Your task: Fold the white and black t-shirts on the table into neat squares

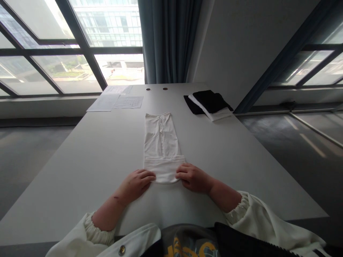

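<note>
A pair of white trousers (162, 137) lies on the table in front of me, narrow and lengthwise, with a seam line down its upper part. Its near end is folded up over itself into a flat band with layered edges. My left hand (138, 184) grips the near left corner of that fold, fingers on top and thumb hidden. At the near right corner, my right hand (194, 177) holds the fold the same way, its fingers curled on the cloth. The near folded edge bows slightly between the two hands.
The white table (107, 150) stretches toward the window. At the far right lies a stack of folded black and white clothes (210, 103). Several paper sheets (128, 102) lie at the far left. Two round cable holes (165, 89) are near the far edge, before a blue curtain (168, 43).
</note>
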A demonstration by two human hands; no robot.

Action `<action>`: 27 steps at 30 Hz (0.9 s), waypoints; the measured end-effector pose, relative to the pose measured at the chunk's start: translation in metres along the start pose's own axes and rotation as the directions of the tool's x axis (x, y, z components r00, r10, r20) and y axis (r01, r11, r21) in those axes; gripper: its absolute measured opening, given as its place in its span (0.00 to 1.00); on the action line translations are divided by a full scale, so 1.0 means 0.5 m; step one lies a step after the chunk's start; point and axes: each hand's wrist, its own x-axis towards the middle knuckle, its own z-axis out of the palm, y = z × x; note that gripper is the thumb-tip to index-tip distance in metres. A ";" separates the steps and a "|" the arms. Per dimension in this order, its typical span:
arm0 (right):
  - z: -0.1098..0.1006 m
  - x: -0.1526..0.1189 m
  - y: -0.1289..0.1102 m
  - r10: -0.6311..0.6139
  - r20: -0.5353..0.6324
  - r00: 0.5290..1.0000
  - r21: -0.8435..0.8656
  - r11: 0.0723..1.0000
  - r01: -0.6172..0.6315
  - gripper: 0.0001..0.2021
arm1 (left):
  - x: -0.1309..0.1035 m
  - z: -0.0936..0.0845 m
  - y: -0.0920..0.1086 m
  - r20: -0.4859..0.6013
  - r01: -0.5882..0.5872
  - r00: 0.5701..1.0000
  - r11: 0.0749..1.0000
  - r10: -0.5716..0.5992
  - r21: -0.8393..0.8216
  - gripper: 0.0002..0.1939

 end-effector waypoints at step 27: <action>-0.002 0.230 0.384 0.561 -0.132 0.817 -0.148 0.804 -0.576 0.20 | 0.273 0.035 -0.349 -0.145 0.572 0.811 0.820 -0.568 -0.013 0.24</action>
